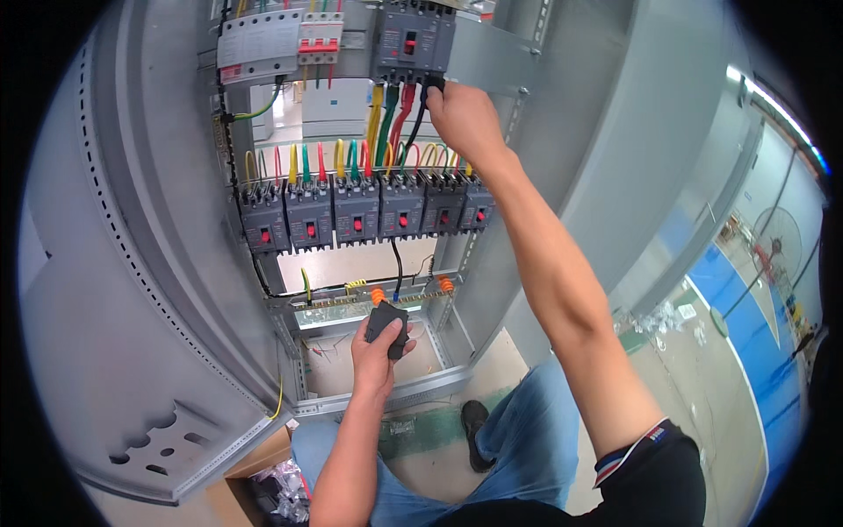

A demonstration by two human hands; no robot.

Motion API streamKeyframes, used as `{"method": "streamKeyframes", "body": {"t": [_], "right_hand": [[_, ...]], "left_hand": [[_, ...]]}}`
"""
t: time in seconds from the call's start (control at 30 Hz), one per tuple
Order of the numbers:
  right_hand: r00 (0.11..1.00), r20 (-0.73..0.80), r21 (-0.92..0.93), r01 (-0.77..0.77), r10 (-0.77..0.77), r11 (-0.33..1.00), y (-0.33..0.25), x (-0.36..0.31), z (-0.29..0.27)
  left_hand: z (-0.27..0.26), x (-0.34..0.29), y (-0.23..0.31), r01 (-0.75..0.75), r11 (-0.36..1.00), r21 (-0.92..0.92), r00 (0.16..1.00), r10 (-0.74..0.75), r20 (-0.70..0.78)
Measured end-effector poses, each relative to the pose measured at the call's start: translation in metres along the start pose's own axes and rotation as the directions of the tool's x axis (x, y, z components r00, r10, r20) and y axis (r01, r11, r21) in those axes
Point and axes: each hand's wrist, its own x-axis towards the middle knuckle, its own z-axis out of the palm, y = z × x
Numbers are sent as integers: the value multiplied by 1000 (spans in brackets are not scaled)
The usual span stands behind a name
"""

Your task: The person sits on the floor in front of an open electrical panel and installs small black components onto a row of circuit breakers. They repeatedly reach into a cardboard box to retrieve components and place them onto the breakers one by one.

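Observation:
My left hand [376, 356] is closed round several flat black plastic pieces [388, 329], held in front of the cabinet's lower part. My right hand [465, 114] reaches up to the lower right corner of the large grey circuit breaker [411, 42]. Its fingers pinch a small black piece [434, 82] against that corner; its exact shape is mostly hidden. Thick yellow, green, red and black cables [386, 123] run down from this breaker. Below them stands a row of smaller grey breakers with red toggles [356, 215], with coloured wire loops along their tops.
Top left sit a white surge protector [259, 44] and a red-and-white miniature breaker [319, 39]. Orange insulators [378, 295] line a lower rail. An open cardboard box [255, 461] with plastic bags stands by my left leg. The perforated cabinet door [114, 290] swings out left.

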Motion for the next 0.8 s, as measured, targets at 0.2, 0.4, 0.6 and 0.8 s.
{"method": "streamKeyframes", "body": {"t": [0.2, 0.4, 0.6, 0.8], "right_hand": [[999, 32, 44, -16, 15, 999, 2, -10, -6], [1000, 5, 16, -19, 19, 1000, 12, -16, 10], [1000, 24, 25, -13, 12, 1000, 10, -16, 13], [998, 38, 15, -59, 58, 998, 7, -16, 11]], "left_hand": [[-4, -4, -10, 26, 1000, 2, 1000, -26, -3], [-3, -6, -9, 28, 1000, -5, 1000, -28, 5], [-3, -6, -7, 23, 1000, -5, 1000, -23, -3], [-2, -5, -9, 28, 1000, -13, 1000, -28, 6]]}}
